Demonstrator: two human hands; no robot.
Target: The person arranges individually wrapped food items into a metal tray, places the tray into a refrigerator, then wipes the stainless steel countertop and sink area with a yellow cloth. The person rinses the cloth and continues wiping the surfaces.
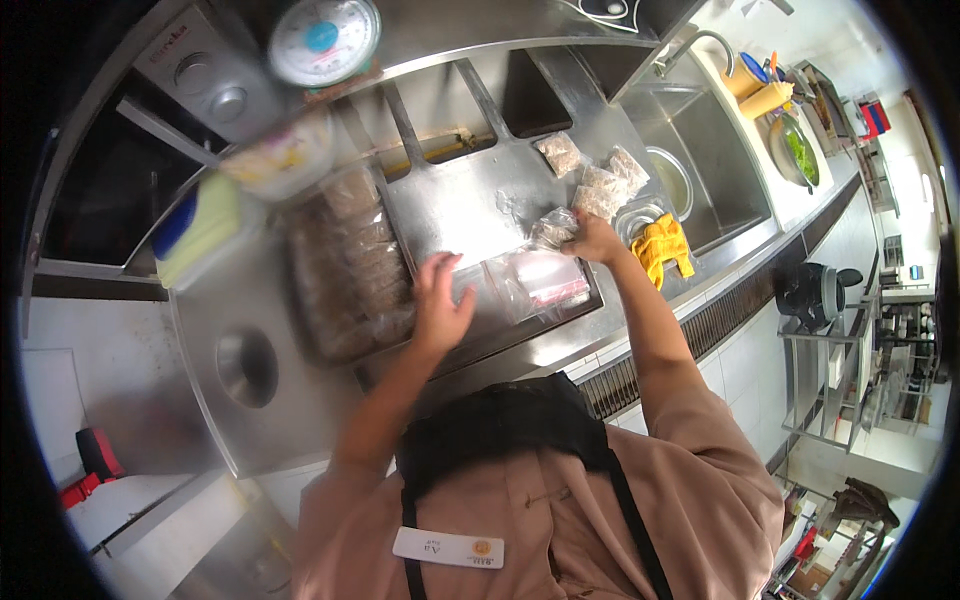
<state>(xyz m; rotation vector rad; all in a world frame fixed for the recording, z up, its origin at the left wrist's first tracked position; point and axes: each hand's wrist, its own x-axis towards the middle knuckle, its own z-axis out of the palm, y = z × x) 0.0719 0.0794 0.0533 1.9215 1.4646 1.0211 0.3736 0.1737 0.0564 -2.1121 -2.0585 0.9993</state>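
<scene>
My right hand (594, 240) has its fingers closed on a small see-through plastic bag (553, 229) with greyish contents, over the steel counter. Beyond it lie several filled bags of pale, crumbly food (603, 188), and another filled bag (558, 154) sits a little apart. My left hand (442, 308) hovers over the counter with fingers spread, holding nothing. Close to its left is a container (318, 290) packed with rows of brownish bagged portions. Between my hands a stack of flat plastic bags (545, 278) with a pinkish print rests near the counter's front edge.
A yellow cloth (661, 248) lies right of my right hand, beside the steel sink (735, 150). Rectangular openings (440, 120) cut the counter's far side. A dial scale (325, 40) stands at the back left, above a plastic-covered tub (285, 160). A round hole (247, 366) is at left.
</scene>
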